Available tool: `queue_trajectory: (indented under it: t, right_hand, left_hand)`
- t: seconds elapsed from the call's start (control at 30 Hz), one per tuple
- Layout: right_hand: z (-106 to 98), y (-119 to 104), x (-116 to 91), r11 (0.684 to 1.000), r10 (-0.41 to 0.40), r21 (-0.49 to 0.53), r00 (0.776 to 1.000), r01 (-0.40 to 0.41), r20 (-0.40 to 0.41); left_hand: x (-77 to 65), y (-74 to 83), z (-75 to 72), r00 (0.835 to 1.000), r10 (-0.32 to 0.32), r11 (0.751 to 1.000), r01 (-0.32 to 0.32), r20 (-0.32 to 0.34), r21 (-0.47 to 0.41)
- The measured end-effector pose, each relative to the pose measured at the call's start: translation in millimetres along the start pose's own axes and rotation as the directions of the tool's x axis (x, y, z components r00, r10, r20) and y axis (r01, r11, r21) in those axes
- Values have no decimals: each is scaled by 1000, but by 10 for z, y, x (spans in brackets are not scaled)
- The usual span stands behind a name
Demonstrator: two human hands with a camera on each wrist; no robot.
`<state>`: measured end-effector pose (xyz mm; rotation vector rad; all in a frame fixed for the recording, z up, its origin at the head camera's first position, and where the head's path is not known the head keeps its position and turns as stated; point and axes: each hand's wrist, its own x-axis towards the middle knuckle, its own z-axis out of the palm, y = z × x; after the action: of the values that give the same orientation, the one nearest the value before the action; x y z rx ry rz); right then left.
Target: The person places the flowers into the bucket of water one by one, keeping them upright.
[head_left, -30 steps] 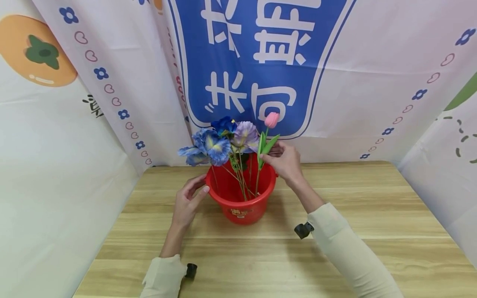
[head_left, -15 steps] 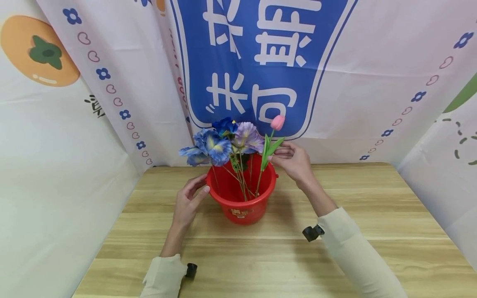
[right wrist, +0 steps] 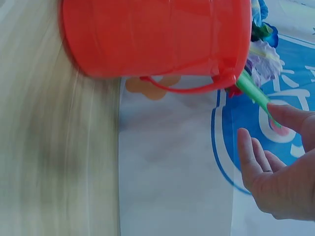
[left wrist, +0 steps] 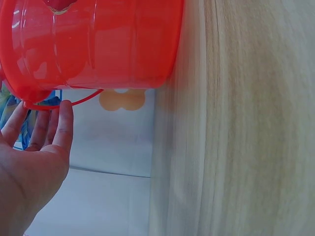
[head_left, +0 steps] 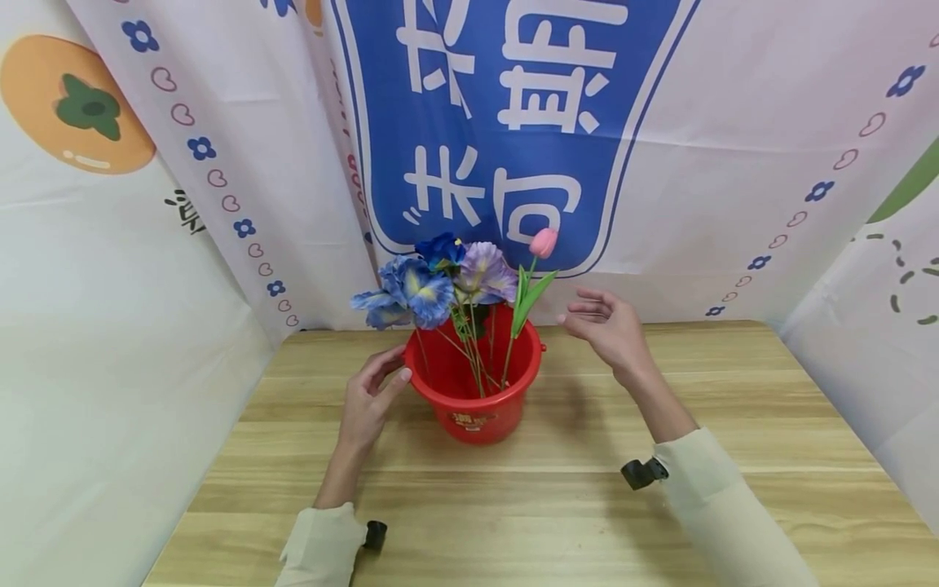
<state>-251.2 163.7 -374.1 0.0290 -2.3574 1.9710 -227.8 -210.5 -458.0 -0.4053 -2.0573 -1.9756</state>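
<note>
Fingers and thumb of my left hand (head_left: 367,399) touch the left side of a red plastic bucket (head_left: 480,417) at its rim. In the left wrist view that hand (left wrist: 37,160) has extended fingers beside the handle lug. A pink tulip (head_left: 544,243) with green leaves leans to the right inside the bucket, near blue irises (head_left: 425,292), a dark blue flower (head_left: 440,250) and a lilac iris (head_left: 486,273). To the right of the tulip, my right hand (head_left: 612,333) hovers with loosely spread fingers, holding nothing and apart from the stem.
The bucket stands on a wood-grain table (head_left: 513,522), close to its back edge. Behind it hangs a white printed cloth (head_left: 675,212) with a blue panel. A red wire-like handle (right wrist: 182,90) hangs at the bucket's side.
My right hand has let go of the tulip and drawn away to the right. The tulip has tilted slightly rightward. My left hand has stayed at the bucket's rim.
</note>
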Motion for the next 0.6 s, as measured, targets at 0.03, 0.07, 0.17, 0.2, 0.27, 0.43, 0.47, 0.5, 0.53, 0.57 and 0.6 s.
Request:
queue_trajectory:
  t: [0.03,0.07,0.17,0.2,0.27,0.43,0.47,0.5,0.53,0.57,0.6]
  right_hand:
    - [-29,13,-14,1000,3,0,1000,-3,-4]
    - [-57,27,-26,1000,5,5,1000,-5,-8]
    - [-146,72,-70,1000,5,21,1000,-4,-20]
    - [-176,91,-84,1000,5,25,1000,-4,-26]
    - [-232,137,-114,999,3,33,999,-2,-37]
    - [-353,272,-220,1000,20,-10,999,-21,-51]
    - [-374,298,-244,999,25,-23,998,-26,-52]
    - [-396,325,-267,999,28,-37,998,-30,-54]
    - [-419,350,-288,998,30,-53,998,-33,-56]
    - [-439,378,-305,997,29,-65,998,-33,-58]
    - [-461,403,-324,997,29,-74,998,-33,-62]
  left_hand:
    - [0,0,0,1000,0,1000,0,-1,0]
    - [0,0,-1,1000,0,1000,0,-2,-1]
    - [6,4,1,1000,1,1000,-1,-4,-12]
    - [9,6,1,1000,1,1000,-1,-4,-15]
    - [12,14,1,1000,-4,1000,4,-3,-16]
    - [7,12,-2,1000,-10,1000,10,-3,-7]
    - [4,8,-1,1000,-8,1000,8,-4,-4]
    - [2,4,0,1000,-5,1000,5,-5,-2]
    - [-1,0,1,1000,-1,1000,1,-7,2]
    - [-3,-4,3,1000,2,1000,-2,-8,6]
    - [-5,-7,5,1000,5,1000,-5,-7,8]
